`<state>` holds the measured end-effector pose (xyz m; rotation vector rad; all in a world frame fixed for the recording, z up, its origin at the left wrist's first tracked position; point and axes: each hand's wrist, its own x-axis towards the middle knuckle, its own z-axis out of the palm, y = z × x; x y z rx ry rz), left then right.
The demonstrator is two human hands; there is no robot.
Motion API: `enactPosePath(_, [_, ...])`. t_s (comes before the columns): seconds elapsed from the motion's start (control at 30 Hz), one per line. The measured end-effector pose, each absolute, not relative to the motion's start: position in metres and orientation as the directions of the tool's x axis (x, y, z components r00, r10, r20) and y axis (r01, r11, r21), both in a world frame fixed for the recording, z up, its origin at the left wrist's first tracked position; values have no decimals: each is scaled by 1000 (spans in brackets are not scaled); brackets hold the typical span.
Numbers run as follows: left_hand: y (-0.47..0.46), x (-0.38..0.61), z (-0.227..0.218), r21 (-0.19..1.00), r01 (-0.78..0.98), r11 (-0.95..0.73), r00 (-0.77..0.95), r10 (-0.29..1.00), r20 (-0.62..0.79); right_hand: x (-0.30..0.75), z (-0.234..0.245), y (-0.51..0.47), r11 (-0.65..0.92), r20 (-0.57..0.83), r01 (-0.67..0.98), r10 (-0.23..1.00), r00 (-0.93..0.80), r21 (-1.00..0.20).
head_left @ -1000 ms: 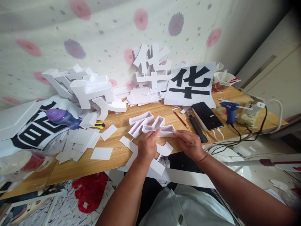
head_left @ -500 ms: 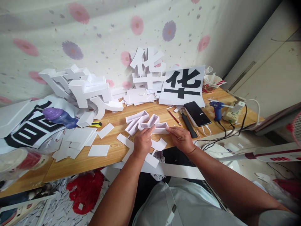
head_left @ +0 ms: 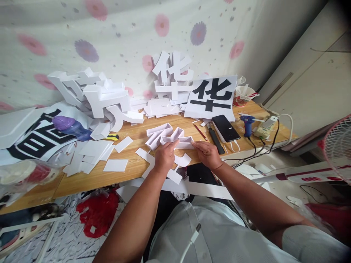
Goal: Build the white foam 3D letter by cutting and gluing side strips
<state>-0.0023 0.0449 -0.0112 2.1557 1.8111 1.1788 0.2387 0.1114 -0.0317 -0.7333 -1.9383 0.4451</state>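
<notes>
Both my hands rest on a white foam-board character piece (head_left: 167, 135) lying on the wooden table (head_left: 131, 171). My left hand (head_left: 164, 157) pinches its near wall with thumb and fingers closed. My right hand (head_left: 207, 153) presses its fingers against the near right end of the same piece. Loose white foam-board strips (head_left: 175, 176) lie under and around my hands at the table's front edge.
A stack of finished white characters (head_left: 95, 96) stands back left; a printed black character sheet (head_left: 211, 96) leans at the back. A phone (head_left: 225, 128), pencil (head_left: 201, 132), black knife (head_left: 215, 136), blue glue gun (head_left: 247, 122) with cables lie right. A fan (head_left: 337, 146) stands far right.
The camera has tilted and shifted slightly, bringing the fan into view at right. My hands stay on the foam-board piece with barely any movement.
</notes>
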Motion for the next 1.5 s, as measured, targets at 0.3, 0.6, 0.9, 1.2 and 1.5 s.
enactPosePath(0.3, [44,-1,-9,511,814,-276,-8,874,485,246,-27,112,775,655,269,629,-420,-572])
enactPosePath(0.6, [44,-1,-10,503,825,-258,-6,886,464,236,-35,109,553,504,343,833,-228,-759])
enactPosePath(0.9, [43,-1,-9,502,823,-266,8,889,457,230,-34,103,502,483,353,863,-148,-789])
enactPosePath(1.2, [44,0,-11,509,822,-255,-4,892,453,230,-34,102,496,476,377,866,-151,-782])
enactPosePath(1.5, [44,0,-13,498,827,-261,1,887,463,228,-35,100,495,481,408,865,-144,-767])
